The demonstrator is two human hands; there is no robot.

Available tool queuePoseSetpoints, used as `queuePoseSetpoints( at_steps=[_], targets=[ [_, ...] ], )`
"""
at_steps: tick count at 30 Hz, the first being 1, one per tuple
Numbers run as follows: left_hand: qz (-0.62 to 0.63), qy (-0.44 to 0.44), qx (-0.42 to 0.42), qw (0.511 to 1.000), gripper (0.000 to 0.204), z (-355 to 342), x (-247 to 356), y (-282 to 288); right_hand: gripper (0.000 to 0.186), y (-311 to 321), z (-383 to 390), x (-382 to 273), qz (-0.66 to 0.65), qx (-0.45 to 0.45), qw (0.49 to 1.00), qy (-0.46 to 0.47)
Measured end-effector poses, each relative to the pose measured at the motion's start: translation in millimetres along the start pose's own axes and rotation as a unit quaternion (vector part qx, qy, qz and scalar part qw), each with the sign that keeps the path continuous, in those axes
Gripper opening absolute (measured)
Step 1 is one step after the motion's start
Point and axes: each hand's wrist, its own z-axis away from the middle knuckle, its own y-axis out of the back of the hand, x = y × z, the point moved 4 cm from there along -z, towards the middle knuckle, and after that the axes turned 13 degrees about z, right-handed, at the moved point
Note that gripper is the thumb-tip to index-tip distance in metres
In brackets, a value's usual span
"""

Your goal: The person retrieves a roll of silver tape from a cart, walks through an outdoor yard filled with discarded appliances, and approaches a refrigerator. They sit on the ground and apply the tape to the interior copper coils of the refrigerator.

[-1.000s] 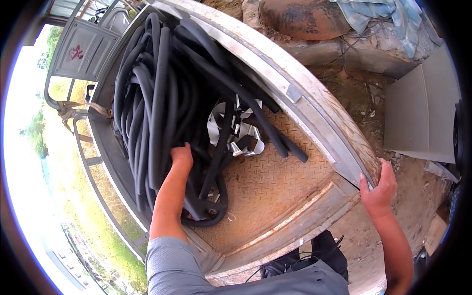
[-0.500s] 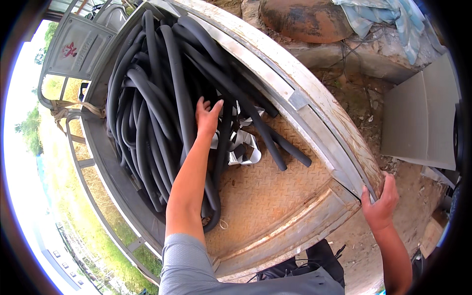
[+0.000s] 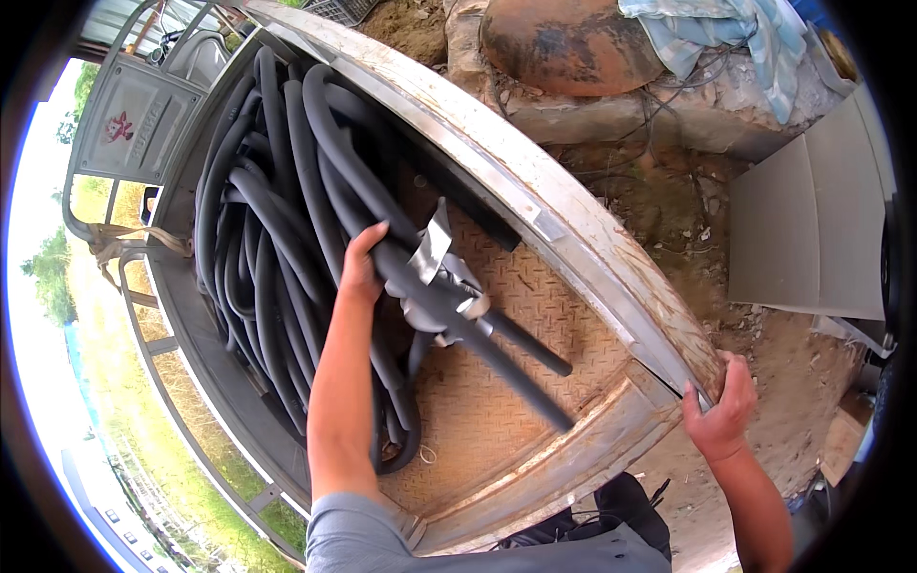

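Black foam pipe-insulation tubes (image 3: 296, 201) lie in a long tangled heap across the left part of a truck bed (image 3: 497, 411). My left hand (image 3: 366, 267) is closed round one thick black tube (image 3: 401, 271), its thumb on top and the other fingers mostly hidden beneath. That tube's loose end points toward the tailgate and is blurred. Crumpled silvery strips (image 3: 435, 239) cling around it and a neighbouring tube just beyond my hand. At the bed's near right corner, my right hand (image 3: 723, 406) grips the end of the side panel (image 3: 659, 306).
A rusty tailgate edge (image 3: 564, 439) runs along the near side. Metal rails (image 3: 181, 353) border the left. Outside on the right stand a grey panel-like box (image 3: 812, 220), a rusty round plate (image 3: 573, 43) and a blue-white cloth (image 3: 726, 38) on a ledge.
My left hand has moved slightly left and nearer, taking hold of the tube. The tube ends and silvery strips have shifted toward the tailgate. My right hand still grips the panel corner.
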Motion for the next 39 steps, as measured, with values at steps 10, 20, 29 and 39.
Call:
queuePoseSetpoints(
  at_steps=[10, 20, 29, 39],
  targets=[
    [-0.012, 0.015, 0.093, 0.995, 0.051, 167, 128, 99, 0.056, 5, 9, -6, 0.016, -0.005, 0.999, -0.03],
    [-0.103, 0.012, 0.091, 0.99, 0.037, 223, 144, 110, 0.058, 21, 0, -20, 0.062, 0.053, 0.997, 0.006],
    [-0.356, -0.058, 0.165, 0.918, 0.046, 299, 161, 130, 0.052, -131, -38, -175, -0.13, -0.026, 0.987, 0.085],
    [-0.52, -0.142, 0.4, 0.741, 0.047, 479, 92, 220, 0.034, -328, -139, -262, 0.142, -0.145, 0.946, 0.254]
  ],
)
